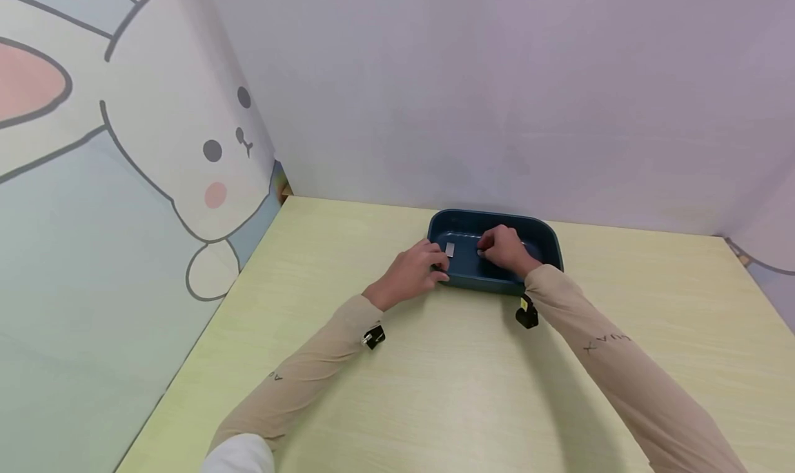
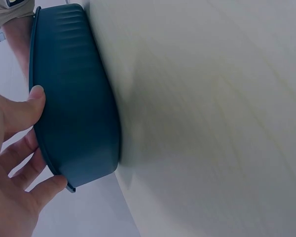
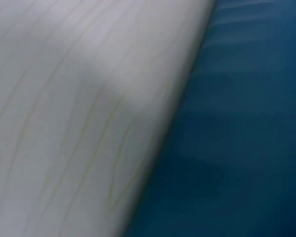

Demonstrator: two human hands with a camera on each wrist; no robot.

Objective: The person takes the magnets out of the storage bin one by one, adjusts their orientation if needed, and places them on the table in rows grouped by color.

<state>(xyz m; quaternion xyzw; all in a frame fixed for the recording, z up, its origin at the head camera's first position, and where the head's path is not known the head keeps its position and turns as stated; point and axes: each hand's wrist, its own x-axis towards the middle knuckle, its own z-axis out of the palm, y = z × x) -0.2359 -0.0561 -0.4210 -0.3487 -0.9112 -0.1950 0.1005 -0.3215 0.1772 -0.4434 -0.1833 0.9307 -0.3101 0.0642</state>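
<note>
A dark blue rectangular tub [image 1: 481, 284] with a rolled rim stands on the table near the back wall. My left hand [image 1: 410, 273] grips its left end; in the left wrist view the thumb [image 2: 37, 101] lies against the outer wall and the other fingers reach over the rim. Inside the tub, my right hand [image 1: 504, 248] bends down and pinches a small pale piece [image 1: 481, 253] close over the floor; what kind of piece it is, I cannot tell. A small white rectangle [image 1: 450, 249] lies at the tub's left end. The right wrist view shows only tub wall and tabletop.
The pale wood-grain table [image 1: 435, 404] reaches to a plain light wall [image 1: 497, 100] behind the tub. On the left rises a wall panel [image 1: 155, 148] with a cartoon rabbit. Small black devices [image 1: 527, 314] hang at both wrists.
</note>
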